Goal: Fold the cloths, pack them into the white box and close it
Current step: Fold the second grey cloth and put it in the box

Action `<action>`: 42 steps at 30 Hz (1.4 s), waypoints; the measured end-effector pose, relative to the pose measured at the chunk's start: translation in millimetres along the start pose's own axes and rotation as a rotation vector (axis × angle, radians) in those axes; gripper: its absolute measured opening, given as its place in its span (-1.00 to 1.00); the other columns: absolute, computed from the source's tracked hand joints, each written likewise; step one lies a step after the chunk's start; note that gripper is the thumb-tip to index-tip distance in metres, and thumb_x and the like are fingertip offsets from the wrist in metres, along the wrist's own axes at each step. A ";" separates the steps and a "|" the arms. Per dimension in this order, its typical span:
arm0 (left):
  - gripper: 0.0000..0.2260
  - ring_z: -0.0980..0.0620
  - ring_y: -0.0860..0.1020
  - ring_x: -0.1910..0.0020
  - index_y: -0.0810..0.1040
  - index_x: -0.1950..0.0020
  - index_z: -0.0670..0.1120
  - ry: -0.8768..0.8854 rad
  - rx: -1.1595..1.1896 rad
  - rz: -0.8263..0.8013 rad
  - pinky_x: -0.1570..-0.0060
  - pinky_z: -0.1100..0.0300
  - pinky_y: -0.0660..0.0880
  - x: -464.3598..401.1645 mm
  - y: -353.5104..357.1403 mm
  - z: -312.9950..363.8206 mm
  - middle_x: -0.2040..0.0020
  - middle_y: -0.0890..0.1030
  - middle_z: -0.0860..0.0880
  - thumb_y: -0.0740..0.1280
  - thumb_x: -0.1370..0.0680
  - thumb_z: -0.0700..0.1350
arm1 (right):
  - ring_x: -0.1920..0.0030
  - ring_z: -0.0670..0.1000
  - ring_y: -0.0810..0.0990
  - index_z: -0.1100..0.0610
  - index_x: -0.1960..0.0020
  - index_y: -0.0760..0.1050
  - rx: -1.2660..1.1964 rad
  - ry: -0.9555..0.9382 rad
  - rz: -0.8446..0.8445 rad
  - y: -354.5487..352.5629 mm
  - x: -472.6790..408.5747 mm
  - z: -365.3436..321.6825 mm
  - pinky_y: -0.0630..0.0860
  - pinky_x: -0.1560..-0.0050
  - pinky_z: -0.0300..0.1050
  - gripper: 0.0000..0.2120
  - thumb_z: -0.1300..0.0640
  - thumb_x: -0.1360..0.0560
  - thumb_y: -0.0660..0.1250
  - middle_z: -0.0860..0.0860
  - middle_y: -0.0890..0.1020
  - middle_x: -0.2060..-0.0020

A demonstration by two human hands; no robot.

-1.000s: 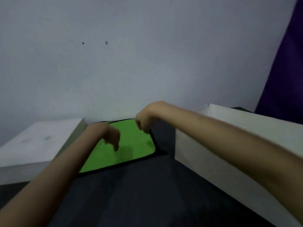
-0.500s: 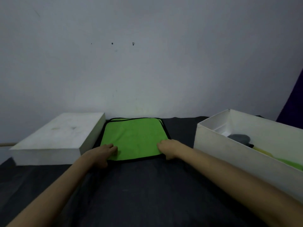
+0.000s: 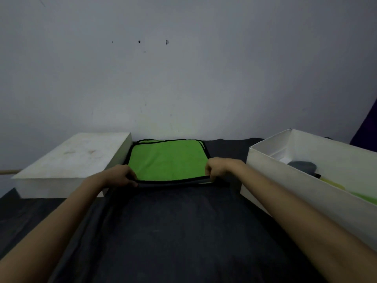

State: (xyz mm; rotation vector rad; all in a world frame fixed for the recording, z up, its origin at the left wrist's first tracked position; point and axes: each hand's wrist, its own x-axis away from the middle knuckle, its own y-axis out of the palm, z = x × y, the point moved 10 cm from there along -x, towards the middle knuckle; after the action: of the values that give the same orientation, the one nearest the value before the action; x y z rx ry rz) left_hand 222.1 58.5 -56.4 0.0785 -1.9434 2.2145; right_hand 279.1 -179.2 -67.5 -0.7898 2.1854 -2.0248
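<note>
A green cloth [image 3: 167,159] with black trim lies folded on the dark table, between the box lid and the white box. My left hand [image 3: 122,176] pinches its near left corner and my right hand [image 3: 215,168] pinches its near right corner. The near edge is lifted slightly off the table, showing a grey underside. The open white box [image 3: 271,180] stands at the right; inside it lie a grey cloth [image 3: 302,166] and a yellow-green cloth [image 3: 334,183].
The white box lid [image 3: 69,160] lies flat at the left, touching the green cloth's left edge. A dark sheet [image 3: 173,231] covers the table. A pale wall rises just behind. A purple curtain [image 3: 367,127] hangs at the far right.
Both hands came back from the cloth's far part to its near corners, took hold of them and raised the near edge a little. The camera tilted down and right.
</note>
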 end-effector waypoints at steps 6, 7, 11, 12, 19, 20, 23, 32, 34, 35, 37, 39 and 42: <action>-0.76 0.10 0.43 0.33 0.57 0.15 -0.20 -0.025 0.159 -0.019 0.32 0.30 0.30 -0.1 3.1 -8.8 0.29 0.49 -0.05 0.23 -0.57 -0.08 | 0.04 0.00 0.43 0.22 -0.11 0.54 -0.048 0.023 0.017 -13.3 -1.3 9.0 0.35 0.05 -0.16 -0.78 0.19 -0.49 0.34 0.09 0.53 0.00; -0.74 0.14 0.35 0.40 0.56 0.18 -0.22 -0.034 0.201 -0.028 0.39 0.33 0.28 0.6 4.3 -10.1 0.35 0.43 -0.03 0.23 -0.57 -0.07 | 0.03 0.00 0.44 0.24 -0.15 0.54 -0.065 0.027 0.018 -13.3 -1.3 10.1 0.36 0.04 -0.16 -0.74 0.18 -0.48 0.35 0.09 0.54 -0.01; -0.72 0.20 0.39 0.39 0.60 0.19 -0.17 -0.050 0.197 -0.026 0.35 0.31 0.32 1.7 11.8 -13.0 0.37 0.46 0.05 0.31 -0.51 0.04 | -0.02 0.04 0.50 0.27 -0.16 0.54 -0.101 0.044 0.050 -8.5 -3.3 11.4 0.44 -0.03 -0.09 -0.73 0.19 -0.49 0.33 0.15 0.59 -0.12; -0.73 0.18 0.46 0.33 0.58 0.22 -0.08 -0.061 0.204 -0.040 0.27 0.31 0.37 1.1 15.8 -12.1 0.34 0.50 0.08 0.35 -0.45 0.12 | 0.00 0.04 0.50 0.29 -0.15 0.54 -0.117 0.050 0.073 -9.2 -3.9 11.8 0.42 0.01 -0.12 -0.74 0.18 -0.50 0.32 0.15 0.58 -0.09; -0.76 -0.18 0.53 -0.17 0.52 -0.14 -0.19 -0.085 -0.061 0.229 -0.10 0.05 0.46 -0.9 -5.0 -2.8 -0.15 0.58 -0.25 0.22 -0.52 -0.14 | -0.13 0.19 0.53 0.34 -0.08 0.51 -0.274 0.109 0.379 -30.8 -0.9 19.3 0.46 0.00 -0.10 -0.75 0.17 -0.57 0.20 0.25 0.55 -0.12; -0.77 -0.21 0.54 -0.15 0.53 -0.12 -0.21 -0.106 -0.008 0.297 -0.08 0.03 0.46 3.0 -13.0 -5.5 -0.13 0.59 -0.27 0.22 -0.52 -0.17 | -0.16 0.22 0.53 0.35 -0.14 0.49 -0.312 0.116 0.437 -36.1 2.1 20.6 0.48 -0.10 -0.03 -0.73 0.19 -0.57 0.18 0.27 0.54 -0.16; -0.79 -0.27 0.56 -0.08 0.59 -0.09 -0.23 -0.162 0.198 0.580 -0.03 -0.02 0.48 24.7 -48.2 -14.1 -0.06 0.62 -0.33 0.27 -0.50 -0.23 | -0.14 0.25 0.52 0.35 -0.14 0.47 -0.381 0.134 0.615 -60.6 18.3 21.9 0.48 -0.14 0.04 -0.75 0.23 -0.58 0.14 0.31 0.53 -0.15; -0.88 0.46 0.53 0.29 0.61 0.18 -0.09 0.223 0.559 0.894 0.17 0.58 0.38 138.4 -160.8 27.6 0.24 0.66 0.01 0.34 -0.46 -0.30 | 0.06 0.03 0.52 0.29 -0.07 0.54 -0.465 -0.121 0.981 -163.3 148.0 4.0 0.33 0.14 -0.25 -0.82 0.26 -0.55 0.22 0.12 0.60 0.07; -0.80 0.42 0.55 0.32 0.58 0.26 -0.03 0.303 0.624 0.661 0.18 0.54 0.44 164.0 -140.3 41.0 0.38 0.65 0.14 0.37 -0.43 -0.33 | 0.18 -0.05 0.48 0.25 -0.01 0.56 -0.453 -0.200 0.837 -140.1 182.8 4.1 0.30 0.28 -0.34 -0.87 0.29 -0.53 0.25 -0.01 0.56 0.21; -0.80 0.38 0.55 0.33 0.59 0.27 -0.04 0.324 0.636 0.545 0.20 0.55 0.45 177.0 -122.5 46.4 0.39 0.66 0.16 0.39 -0.40 -0.35 | 0.24 -0.10 0.47 0.20 0.03 0.56 -0.443 -0.235 0.707 -117.9 197.4 2.6 0.32 0.32 -0.42 -0.90 0.30 -0.52 0.27 -0.07 0.54 0.28; -0.84 0.32 0.55 0.34 0.60 0.30 -0.09 0.334 0.625 0.329 0.23 0.51 0.45 200.2 -80.8 56.2 0.39 0.66 0.14 0.42 -0.34 -0.35 | 0.28 -0.17 0.45 0.12 0.10 0.52 -0.391 -0.276 0.409 -62.0 219.9 -5.4 0.36 0.26 -0.52 -0.89 0.29 -0.52 0.27 -0.13 0.51 0.33; -0.88 0.28 0.54 0.34 0.60 0.32 -0.10 0.321 0.613 0.147 0.23 0.45 0.45 219.2 -37.0 65.6 0.40 0.65 0.06 0.43 -0.33 -0.32 | 0.25 -0.20 0.47 0.09 0.10 0.51 -0.344 -0.280 0.170 -6.1 239.5 -11.7 0.37 0.17 -0.44 -0.89 0.27 -0.52 0.28 -0.14 0.52 0.30; -0.86 0.22 0.55 0.32 0.58 0.33 -0.10 0.309 0.624 -0.068 0.22 0.37 0.46 244.3 19.6 76.5 0.41 0.62 0.02 0.42 -0.37 -0.31 | 0.23 -0.22 0.46 0.06 0.10 0.48 -0.297 -0.268 -0.044 52.0 264.0 -17.5 0.35 0.13 -0.40 -0.89 0.26 -0.52 0.28 -0.15 0.51 0.28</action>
State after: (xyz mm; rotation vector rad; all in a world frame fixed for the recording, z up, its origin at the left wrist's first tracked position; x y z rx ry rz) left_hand -27.5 7.5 -24.3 -0.1022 -1.0372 2.5169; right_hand 26.7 -269.0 -36.7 -1.0772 2.3499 -1.5197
